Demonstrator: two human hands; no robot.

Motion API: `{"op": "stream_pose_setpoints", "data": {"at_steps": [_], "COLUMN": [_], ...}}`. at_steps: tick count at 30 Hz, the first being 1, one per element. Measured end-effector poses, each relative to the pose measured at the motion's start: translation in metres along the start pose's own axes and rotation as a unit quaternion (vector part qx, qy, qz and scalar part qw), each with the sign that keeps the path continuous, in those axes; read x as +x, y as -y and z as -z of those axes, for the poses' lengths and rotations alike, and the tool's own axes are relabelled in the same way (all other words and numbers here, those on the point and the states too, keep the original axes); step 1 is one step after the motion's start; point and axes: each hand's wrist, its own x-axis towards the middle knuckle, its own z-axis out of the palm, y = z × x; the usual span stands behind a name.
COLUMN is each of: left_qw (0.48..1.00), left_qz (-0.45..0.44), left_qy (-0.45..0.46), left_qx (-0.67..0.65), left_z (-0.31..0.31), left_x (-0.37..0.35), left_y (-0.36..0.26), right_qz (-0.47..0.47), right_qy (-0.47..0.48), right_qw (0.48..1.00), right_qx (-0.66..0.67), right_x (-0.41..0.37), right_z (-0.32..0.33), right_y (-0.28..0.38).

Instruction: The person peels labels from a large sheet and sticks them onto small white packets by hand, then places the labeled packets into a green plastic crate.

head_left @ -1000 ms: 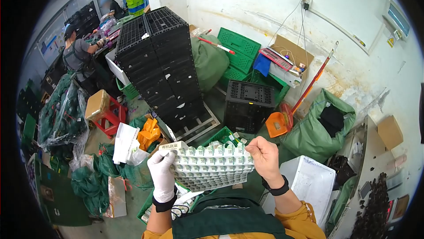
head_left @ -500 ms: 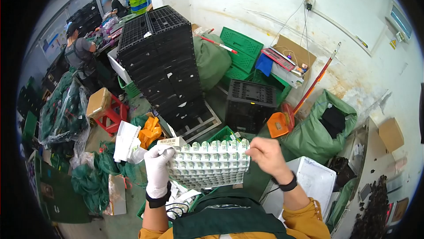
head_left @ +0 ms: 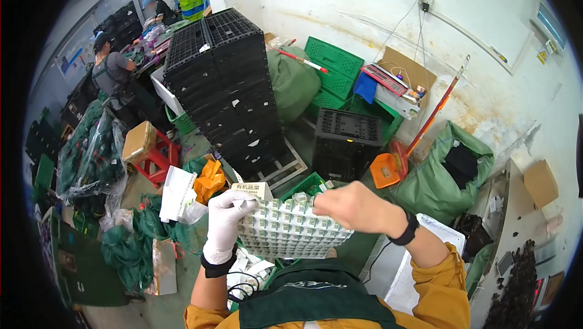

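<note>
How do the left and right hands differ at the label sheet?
The left hand wears a white glove; the right hand is bare. The left grips the label sheet near its upper-left corner; the right is at its upper-right part. The left forearm runs steeply, the right slants inward. Both wrists have black bands.

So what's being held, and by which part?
A label sheet: the gloved left hand grips its upper left corner; the right hand is at its top edge, grip unclear.
</note>
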Motion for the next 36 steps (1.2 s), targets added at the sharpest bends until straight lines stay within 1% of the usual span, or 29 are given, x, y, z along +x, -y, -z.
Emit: {"op": "stream_pose_setpoints", "data": {"at_steps": [2,4,5,6,7,8,9,10,12,13,14,15,16,18,20,21,22,24,25,26,28,29,30,31,32,33,34,36], "left_qw": [0.999,1.0,0.999,0.998,0.996,0.993,0.988,0.985,0.974,0.972,0.972,0.971,0.97,0.972,0.971,0.977,0.977,0.99,0.991,0.991,0.992,0.992,0.991,0.987,0.988,0.988,0.988,0.986], "left_qz": [0.013,-0.012,-0.028,-0.043,-0.04,-0.038,-0.05,-0.043,-0.087,-0.064,-0.062,-0.054,-0.047,-0.04,0.086,0.089,0.091,0.022,-0.004,0.009,0.027,0.028,-0.008,-0.045,-0.045,-0.031,-0.016,-0.004], "left_qy": [-0.001,-0.015,0.0,0.043,0.071,0.1,0.13,0.157,0.202,0.224,0.223,0.23,0.237,0.229,0.221,0.191,0.191,0.128,0.122,0.118,0.113,0.113,0.121,0.128,0.126,0.125,0.125,0.139], "left_qx": [0.032,0.016,0.034,0.007,0.028,0.047,0.065,0.057,0.054,0.034,0.033,0.02,0.007,0.016,0.006,0.029,0.028,0.049,0.055,0.061,0.039,0.039,0.061,0.083,0.083,0.084,0.086,0.089], "left_z": [0.001,0.002,0.007,0.011,0.01,0.006,0.003,0.001,-0.01,-0.014,-0.017,-0.02,-0.023,-0.025,-0.022,-0.024,-0.024,-0.022,-0.02,-0.019,-0.02,-0.02,-0.02,-0.02,-0.018,-0.015,-0.013,-0.012], "left_x": [0.002,0.005,0.005,0.003,-0.001,-0.004,-0.007,-0.007,-0.007,-0.007,-0.007,-0.007,-0.008,-0.014,-0.026,-0.032,-0.034,-0.036,-0.033,-0.032,-0.033,-0.032,-0.031,-0.03,-0.03,-0.028,-0.027,-0.025], "left_y": [0.005,0.014,0.022,0.026,0.024,0.021,0.02,0.022,0.022,0.023,0.022,0.021,0.019,0.021,0.032,0.031,0.033,0.037,0.039,0.039,0.036,0.038,0.04,0.041,0.041,0.04,0.039,0.034], "right_qz": [0.029,0.074,0.052,0.054,-0.065,-0.185,-0.224,-0.271,-0.267,-0.252,-0.238,-0.205,-0.206,-0.245,-0.28,-0.289,-0.298,-0.319,-0.323,-0.278,-0.256,-0.236,-0.237,-0.262,-0.285,-0.316,-0.345,-0.313], "right_qy": [0.037,-0.014,-0.093,-0.094,-0.1,-0.104,-0.099,-0.032,0.028,0.04,0.052,0.016,0.017,-0.087,-0.149,-0.154,-0.157,-0.129,-0.101,-0.109,-0.062,-0.094,-0.094,-0.117,-0.139,-0.161,-0.089,0.047], "right_qw": [0.99,0.997,0.994,0.993,0.989,0.969,0.955,0.939,0.915,0.913,0.909,0.91,0.909,0.813,0.791,0.822,0.85,0.895,0.886,0.885,0.914,0.94,0.94,0.942,0.94,0.926,0.921,0.903], "right_qx": [-0.136,-0.014,0.039,0.042,0.084,0.124,0.168,0.208,0.301,0.319,0.338,0.361,0.362,0.521,0.523,0.465,0.406,0.283,0.317,0.357,0.309,0.227,0.227,0.176,0.125,0.132,0.158,0.29], "right_x": [-0.003,-0.006,-0.006,-0.006,-0.004,-0.002,-0.001,-0.002,0.005,0.013,0.018,0.022,0.02,0.026,0.029,0.026,0.025,0.02,0.02,0.019,0.027,0.028,0.028,0.028,0.029,0.032,0.03,0.027], "right_z": [0.0,0.005,0.009,0.012,0.017,0.02,0.011,0.002,-0.021,-0.028,-0.036,-0.049,-0.051,-0.047,-0.034,-0.034,-0.036,-0.038,-0.04,-0.051,-0.054,-0.066,-0.068,-0.068,-0.067,-0.06,-0.053,-0.053], "right_y": [0.026,0.049,0.055,0.049,0.04,0.03,0.013,0.0,-0.005,-0.001,0.003,-0.002,-0.005,-0.014,-0.026,-0.037,-0.044,-0.035,-0.023,-0.015,0.01,0.01,0.007,0.004,0.001,-0.003,-0.011,-0.014]}}
